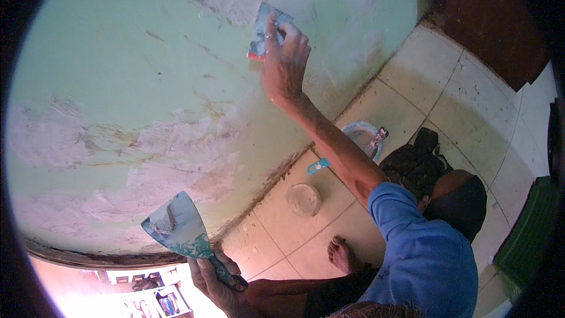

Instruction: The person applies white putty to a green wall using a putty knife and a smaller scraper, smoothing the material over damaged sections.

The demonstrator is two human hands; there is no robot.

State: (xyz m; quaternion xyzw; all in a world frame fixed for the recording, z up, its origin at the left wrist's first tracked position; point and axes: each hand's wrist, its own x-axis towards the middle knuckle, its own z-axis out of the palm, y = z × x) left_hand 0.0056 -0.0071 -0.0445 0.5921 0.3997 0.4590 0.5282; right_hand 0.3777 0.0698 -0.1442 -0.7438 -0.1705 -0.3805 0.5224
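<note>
Head view: we face the green wall [118, 70].
Right hand [285, 62]: grasping a small scraper [265, 32], pressed flat on the wall's upper patch.
Left hand [215, 280]: clenched on a putty knife [179, 227], below the wall.
Risk: our knife tilts and filler may drop.

My right hand [285, 65] is bare, with no glove, and there may be a thin band on one finger, though it is too small to be sure. From the wrist back, the forearm is uncovered past the elbow, until a short blue sleeve [406, 212] begins. It belongs to a plain blue shirt, loose and creased, with no print that I can see. My left hand [215, 280] is also ungloved, its forearm bare with no watch. Beside that forearm is dark cloth [335, 291] over my leg, and beyond it my foot [343, 254], without shoe or sock.
</note>
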